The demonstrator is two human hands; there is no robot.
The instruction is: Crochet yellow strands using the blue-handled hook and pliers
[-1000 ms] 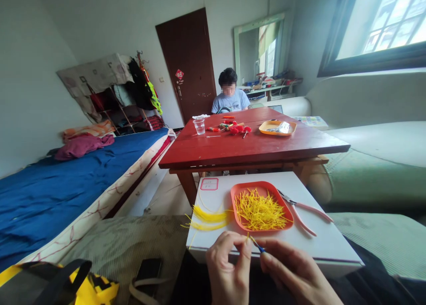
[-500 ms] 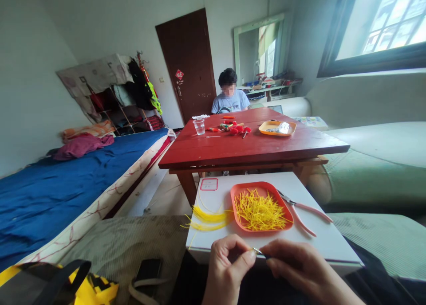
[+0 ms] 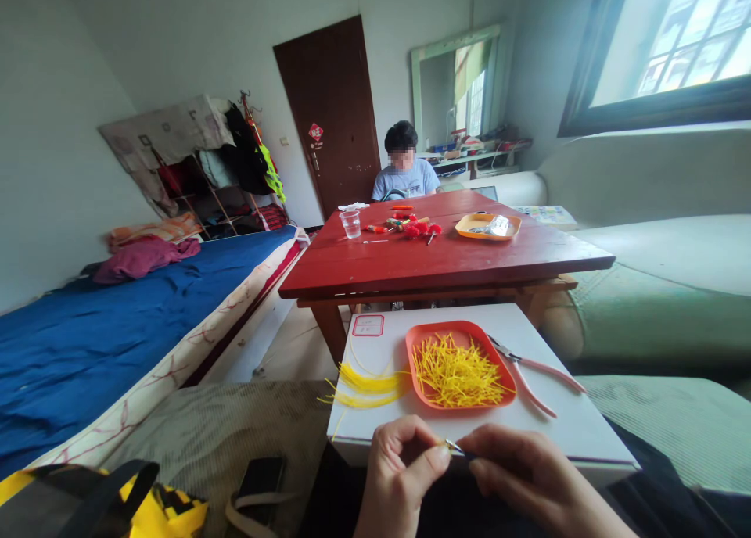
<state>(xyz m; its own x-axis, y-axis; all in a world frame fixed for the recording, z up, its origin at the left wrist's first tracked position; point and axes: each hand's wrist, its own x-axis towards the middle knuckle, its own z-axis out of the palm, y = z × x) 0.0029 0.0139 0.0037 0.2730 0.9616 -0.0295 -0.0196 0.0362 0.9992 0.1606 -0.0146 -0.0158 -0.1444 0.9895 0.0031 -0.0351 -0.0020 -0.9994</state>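
My left hand is closed in a pinch at the near edge of the white box. What its fingertips hold is too small to make out. In my right hand, also closed, is a thin metal-tipped tool, its tip at the left fingertips and most of its dark body hidden. Just beyond both hands, an orange-red tray on the box holds a heap of short yellow strands. Longer yellow strands lie to its left. Pink-handled pliers rest against the tray's right side.
Behind the box stands a red table bearing a clear cup, red fluffy pieces and an orange tray. A person sits at its far side. A phone lies at lower left near a yellow-black bag.
Both hands keep almost the same pose, with only a very slight shift at the fingertips. The tray, strands and pliers have not moved on the box.
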